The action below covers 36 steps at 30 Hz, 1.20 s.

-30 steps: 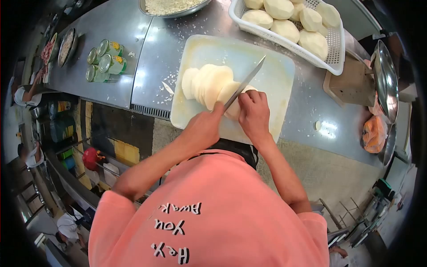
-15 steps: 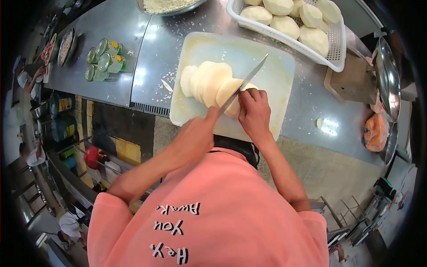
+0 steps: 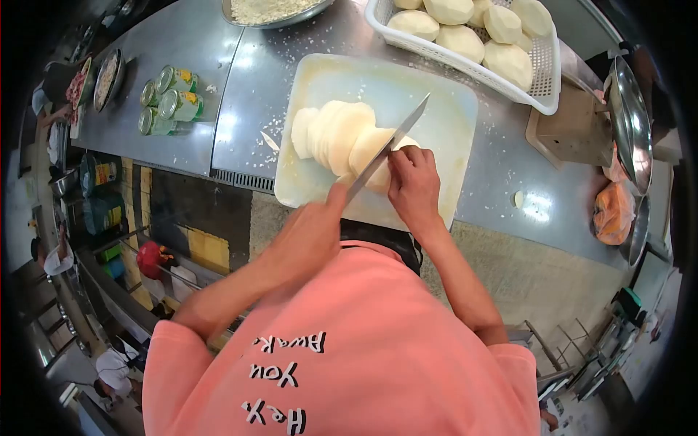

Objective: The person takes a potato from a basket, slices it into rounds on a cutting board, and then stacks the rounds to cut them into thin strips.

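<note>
A long kitchen knife (image 3: 397, 136) is gripped by its handle in my left hand (image 3: 309, 231), its blade slanting up and away to the right. Under the blade lies a peeled, pale jicama (image 3: 379, 176). My right hand (image 3: 416, 182) presses on it with curled fingers, knuckles close beside the blade. To the left, a row of round jicama slices (image 3: 331, 134) leans together in overlapping layers. All of this rests on a white cutting board (image 3: 445, 109). The underside of the jicama and the knife handle are hidden by my hands.
A white plastic basket (image 3: 550, 80) of peeled jicamas stands at the back right. A metal bowl (image 3: 291, 19) holds pale chopped bits. Several cans (image 3: 174, 94) sit at left. An orange bag (image 3: 613, 213) and metal pans (image 3: 631, 123) are at right. People work at far left.
My left hand has drawn the knife slightly back toward my body and left. My right hand stays on the jicama, and the view has shifted a little.
</note>
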Available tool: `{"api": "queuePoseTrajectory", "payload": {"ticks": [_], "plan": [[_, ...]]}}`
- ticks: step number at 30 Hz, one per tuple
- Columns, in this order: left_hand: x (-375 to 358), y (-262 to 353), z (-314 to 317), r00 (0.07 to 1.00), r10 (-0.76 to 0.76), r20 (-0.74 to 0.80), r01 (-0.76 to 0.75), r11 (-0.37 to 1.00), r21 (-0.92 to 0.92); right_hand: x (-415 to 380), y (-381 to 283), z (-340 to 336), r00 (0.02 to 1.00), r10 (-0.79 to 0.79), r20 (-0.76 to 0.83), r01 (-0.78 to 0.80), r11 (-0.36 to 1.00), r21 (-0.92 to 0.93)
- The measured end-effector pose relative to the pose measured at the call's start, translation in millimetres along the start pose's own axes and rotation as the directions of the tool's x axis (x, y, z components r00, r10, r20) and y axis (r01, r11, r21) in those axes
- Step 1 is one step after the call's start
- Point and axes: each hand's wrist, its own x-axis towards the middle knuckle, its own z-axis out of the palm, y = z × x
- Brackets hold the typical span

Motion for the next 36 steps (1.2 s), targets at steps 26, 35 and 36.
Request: {"api": "queuePoseTrajectory", "payload": {"ticks": [26, 35, 36], "plan": [[21.3, -0.6, 12.8, 0.995, 0.087, -0.038, -0.086, 0.996, 0.024, -7.3, 5.5, -0.9, 1.000, -0.010, -0.019, 0.011, 1.000, 0.023], [74.8, -30.6, 67.8, 0.958, 0.224, -0.177, -0.217, 0.974, 0.058, -8.6, 6.7, -2.0, 1.000, 0.011, -0.022, -0.010, 1.000, 0.022], [79.7, -29.1, 69.1, 0.951, 0.232, -0.204, -0.230, 0.973, 0.037, -9.8, 6.7, -2.6, 1.000, 0.003, -0.019, -0.002, 1.000, 0.015]]}}
